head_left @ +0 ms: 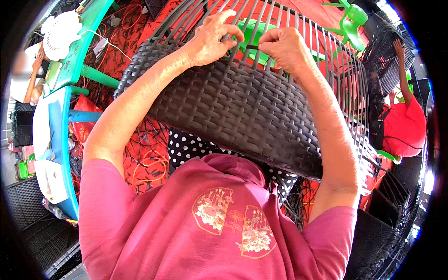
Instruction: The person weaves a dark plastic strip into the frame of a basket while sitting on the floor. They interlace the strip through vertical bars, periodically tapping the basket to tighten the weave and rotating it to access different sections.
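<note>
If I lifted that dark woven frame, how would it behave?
The woven frame probably stays stiff: many bars run through it. Likely light for its size, being open between upper bars. Its glossy surface may feel slippery.

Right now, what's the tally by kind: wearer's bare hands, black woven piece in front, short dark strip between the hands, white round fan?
Bare hands (left hand and right hand): 2
Black woven piece: 1
Short dark strip: 1
White round fan: 1
Total: 5
</note>
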A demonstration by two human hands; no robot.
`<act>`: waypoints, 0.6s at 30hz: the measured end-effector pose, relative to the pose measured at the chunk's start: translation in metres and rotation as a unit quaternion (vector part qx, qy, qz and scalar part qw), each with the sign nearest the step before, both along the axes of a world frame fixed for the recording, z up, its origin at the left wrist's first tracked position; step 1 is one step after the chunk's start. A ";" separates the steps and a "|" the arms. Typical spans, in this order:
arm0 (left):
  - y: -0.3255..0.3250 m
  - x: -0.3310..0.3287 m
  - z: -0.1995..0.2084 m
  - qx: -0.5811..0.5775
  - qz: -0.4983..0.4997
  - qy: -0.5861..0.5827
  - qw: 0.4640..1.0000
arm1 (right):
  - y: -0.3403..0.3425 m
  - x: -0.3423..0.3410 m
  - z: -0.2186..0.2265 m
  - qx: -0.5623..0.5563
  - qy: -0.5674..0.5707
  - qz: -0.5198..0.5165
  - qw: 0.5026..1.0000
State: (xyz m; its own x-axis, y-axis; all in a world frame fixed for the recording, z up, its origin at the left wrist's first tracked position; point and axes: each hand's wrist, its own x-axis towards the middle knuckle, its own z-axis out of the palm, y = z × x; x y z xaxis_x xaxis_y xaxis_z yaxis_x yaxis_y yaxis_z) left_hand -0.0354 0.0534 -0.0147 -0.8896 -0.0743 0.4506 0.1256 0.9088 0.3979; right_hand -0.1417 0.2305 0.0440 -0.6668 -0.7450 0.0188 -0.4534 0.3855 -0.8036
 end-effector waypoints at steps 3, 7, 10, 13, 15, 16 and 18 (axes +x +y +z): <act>0.008 -0.001 -0.001 0.006 0.003 -0.041 0.999 | 0.006 -0.003 0.001 0.051 0.009 0.024 0.998; 0.006 -0.003 -0.001 -0.044 0.011 -0.081 0.996 | 0.007 -0.003 -0.001 0.065 0.004 0.049 0.997; 0.007 -0.006 0.003 -0.067 0.003 -0.126 0.990 | 0.005 -0.003 -0.002 0.072 0.014 0.052 0.996; 0.006 -0.010 0.005 -0.063 0.003 -0.164 0.985 | 0.004 -0.005 0.000 0.064 0.027 0.055 0.996; 0.005 -0.010 0.005 -0.053 0.004 -0.174 0.983 | 0.006 -0.008 -0.001 0.037 0.019 0.048 0.998; 0.006 -0.010 0.004 -0.049 0.008 -0.175 0.983 | 0.007 -0.011 -0.003 0.016 0.004 0.040 0.999; 0.005 -0.008 0.000 -0.037 0.008 -0.164 0.986 | 0.010 -0.014 -0.006 0.012 -0.004 0.028 1.000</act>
